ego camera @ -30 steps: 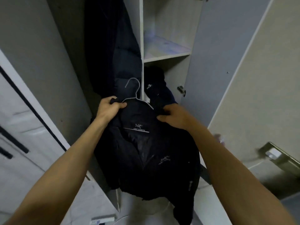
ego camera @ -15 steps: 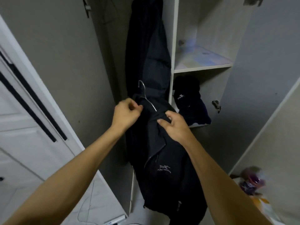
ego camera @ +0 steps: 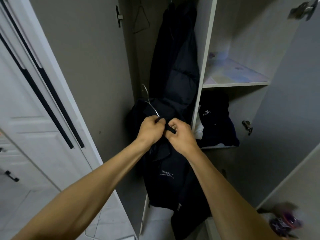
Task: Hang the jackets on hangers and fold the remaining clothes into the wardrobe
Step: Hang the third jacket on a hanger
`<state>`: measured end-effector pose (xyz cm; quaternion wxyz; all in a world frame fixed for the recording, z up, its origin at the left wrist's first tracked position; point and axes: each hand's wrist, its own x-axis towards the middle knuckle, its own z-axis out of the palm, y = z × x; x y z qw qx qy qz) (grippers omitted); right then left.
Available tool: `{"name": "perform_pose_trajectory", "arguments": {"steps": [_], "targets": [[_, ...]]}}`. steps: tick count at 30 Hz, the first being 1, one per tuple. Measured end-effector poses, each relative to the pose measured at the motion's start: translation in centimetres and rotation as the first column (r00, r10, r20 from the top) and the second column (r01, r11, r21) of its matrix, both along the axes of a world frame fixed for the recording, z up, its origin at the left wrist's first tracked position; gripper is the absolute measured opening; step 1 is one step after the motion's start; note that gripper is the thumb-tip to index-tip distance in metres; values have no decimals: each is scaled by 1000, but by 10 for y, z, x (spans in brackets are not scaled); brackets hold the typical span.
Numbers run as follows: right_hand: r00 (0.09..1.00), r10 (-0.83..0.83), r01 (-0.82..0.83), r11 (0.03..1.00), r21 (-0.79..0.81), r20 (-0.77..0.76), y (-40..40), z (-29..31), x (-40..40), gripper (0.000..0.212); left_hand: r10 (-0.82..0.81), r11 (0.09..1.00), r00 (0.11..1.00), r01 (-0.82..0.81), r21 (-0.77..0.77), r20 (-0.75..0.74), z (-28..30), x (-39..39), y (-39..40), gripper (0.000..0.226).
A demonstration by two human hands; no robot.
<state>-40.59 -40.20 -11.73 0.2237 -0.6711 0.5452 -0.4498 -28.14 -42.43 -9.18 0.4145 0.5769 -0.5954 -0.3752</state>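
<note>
Fingers of both hands — left [ego camera: 151, 129], right [ego camera: 181, 135] — pinch the jacket [ego camera: 166, 172] collar at the hanger [ego camera: 150, 103], before the wardrobe [ego camera: 206, 70]. Soft and limp, probably slippery — best held by the hook.

Centre: dark logo-printed jacket [ego camera: 171, 170] on a thin metal wire hanger [ego camera: 150, 103], before the puffy dark coat [ego camera: 176, 66] hanging at 12 o'clock. Empty wire hanger [ego camera: 141, 19] at 11 o'clock. Folded dark clothes [ego camera: 216, 118] on the lower shelf at 2 o'clock, under the pale laminate shelf [ego camera: 237, 82].
</note>
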Motion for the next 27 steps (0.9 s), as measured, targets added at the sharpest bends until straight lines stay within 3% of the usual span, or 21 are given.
{"name": "perform_pose_trajectory", "arguments": {"steps": [2, 4, 6, 13, 20, 27], "targets": [[998, 57, -55, 996, 71, -16, -3, 5, 1, 15, 40, 999, 998, -39, 19, -53, 2, 0, -8, 22], [990, 141, -135, 969, 206, -14, -6, 14, -3, 39, 117, 993, 991, -115, 28, -66, 3, 4, -21, 19], [985, 167, -151, 953, 262, -37, -10, 21, -10, 47, 180, 984, 982, -179, 20, -49, 3, 9, -33, 17], [985, 39, -2, 977, 211, -170, -21, 41, -40, 31, 227, 973, 974, -227, -40, 19, 10, 21, -46, 27], [964, -115, 144, 984, 107, -240, -28, 88, -67, 31, 312, 932, 944, -281, -230, 111, 80, 19, -63, 29], [928, -182, 185, 982, -23, -325, -50, 135, -98, 31, 360, 892, 923, -298, -341, 134, 147, 8, -98, 27]]}}
